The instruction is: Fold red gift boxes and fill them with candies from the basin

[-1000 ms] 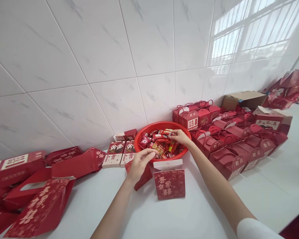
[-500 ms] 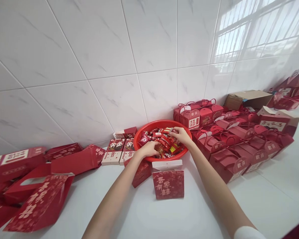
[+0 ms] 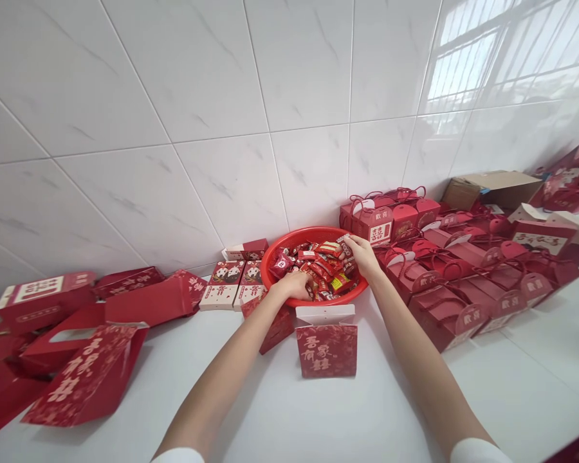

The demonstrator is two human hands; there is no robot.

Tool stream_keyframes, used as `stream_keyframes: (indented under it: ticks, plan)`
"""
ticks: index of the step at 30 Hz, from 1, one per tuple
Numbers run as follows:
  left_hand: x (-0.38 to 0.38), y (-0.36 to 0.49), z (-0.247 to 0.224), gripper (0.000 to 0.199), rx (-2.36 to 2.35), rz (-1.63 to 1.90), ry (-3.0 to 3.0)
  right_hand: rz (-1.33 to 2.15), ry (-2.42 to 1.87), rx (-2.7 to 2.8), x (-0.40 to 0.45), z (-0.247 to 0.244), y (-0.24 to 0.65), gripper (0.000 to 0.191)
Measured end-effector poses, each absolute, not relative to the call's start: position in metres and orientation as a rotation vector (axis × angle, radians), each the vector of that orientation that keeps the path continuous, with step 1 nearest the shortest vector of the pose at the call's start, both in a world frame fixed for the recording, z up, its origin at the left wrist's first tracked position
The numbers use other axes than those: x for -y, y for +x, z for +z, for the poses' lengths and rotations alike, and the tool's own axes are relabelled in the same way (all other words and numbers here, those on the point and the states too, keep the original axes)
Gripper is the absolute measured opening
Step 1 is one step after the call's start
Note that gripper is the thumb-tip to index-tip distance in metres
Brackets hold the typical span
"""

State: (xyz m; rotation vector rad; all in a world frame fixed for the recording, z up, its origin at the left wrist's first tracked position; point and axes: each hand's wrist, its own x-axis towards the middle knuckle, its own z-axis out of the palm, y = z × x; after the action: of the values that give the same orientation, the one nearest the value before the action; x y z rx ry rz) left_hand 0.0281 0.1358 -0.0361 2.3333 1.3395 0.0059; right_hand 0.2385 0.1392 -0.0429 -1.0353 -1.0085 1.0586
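Observation:
A red plastic basin full of wrapped candies stands against the wall. My left hand reaches over its front left rim, fingers curled down among the candies; what they hold is hidden. At the right side of the basin, my right hand is closed on a wrapped candy with a red and white wrapper. Between my forearms a red gift box with pale characters stands upright, its white top flap raised. Another red box leans by the basin, partly behind my left forearm.
Rows of red handled gift boxes fill the right, with a brown carton behind them. Flattened or half-folded red boxes lie at the left. Two panda-printed boxes sit left of the basin. A tiled wall bounds the back.
My right hand has shifted slightly right, and the candy in its fingers shows more clearly. My left hand stays low among the candies. The whole view has tilted slightly.

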Motion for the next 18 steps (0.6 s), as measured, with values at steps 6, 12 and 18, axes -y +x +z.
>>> stream_keyframes:
  ticks: [6, 12, 18]
  plan:
    - [-0.138, 0.025, -0.038, 0.037, -1.204, 0.363, 2.165, 1.062, -0.977, 0.947, -0.139, -0.042, 0.241, 0.034]
    - [-0.139, 0.020, -0.039, 0.047, -1.084, 0.794, 1.954, 1.104, -0.956, 0.974, -0.135, -0.040, 0.239, 0.035]
    - [-0.139, 0.020, -0.041, 0.066, -1.040, 0.992, 1.871, 1.152, -0.939, 1.095, -0.126, -0.037, 0.236, 0.032]
